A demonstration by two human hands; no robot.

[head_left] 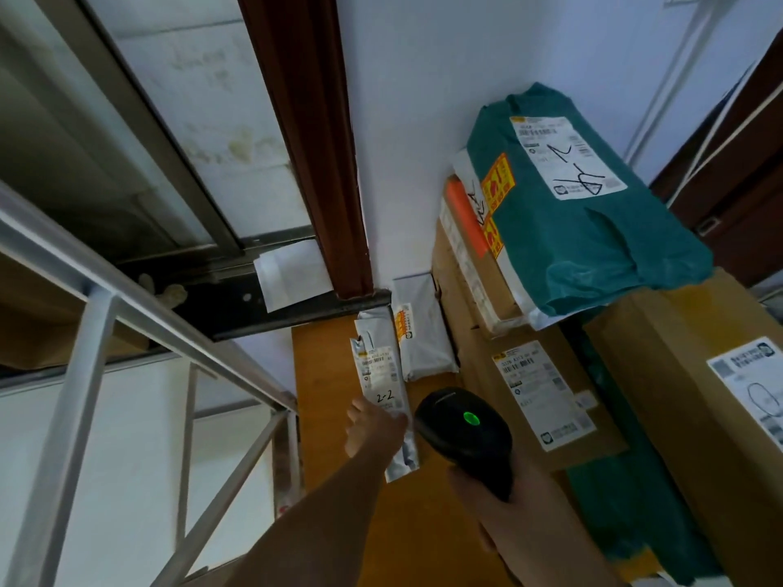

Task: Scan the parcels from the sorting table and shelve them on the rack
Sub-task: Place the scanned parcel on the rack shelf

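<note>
Head camera looking down into a room corner. At far left stands a grey metal rack (97, 315) with slanted braces, and behind it a window (106, 133) with a grey frame and a dark sill. A dark red-brown wooden post (313, 141) runs down the white wall (423, 99) to the back edge of an orange-brown wooden table (334, 417). On the table lies a long, narrow silver parcel (381, 370) with a printed label and "2-2" handwritten on it. The left hand (373, 430) reaches out along the table and holds the near end of this parcel, fingers curled on its edge. A second silver parcel (428, 332) lies just beside it, against the wall. The right hand (504, 510) grips the handle of a black scanner (464, 430), whose green light glows; its head points toward the narrow parcel. Farther right, cardboard boxes (529, 396) with shipping labels are stacked against the wall, and a teal bag parcel (584, 205) with a marked white label rests on top.
</note>
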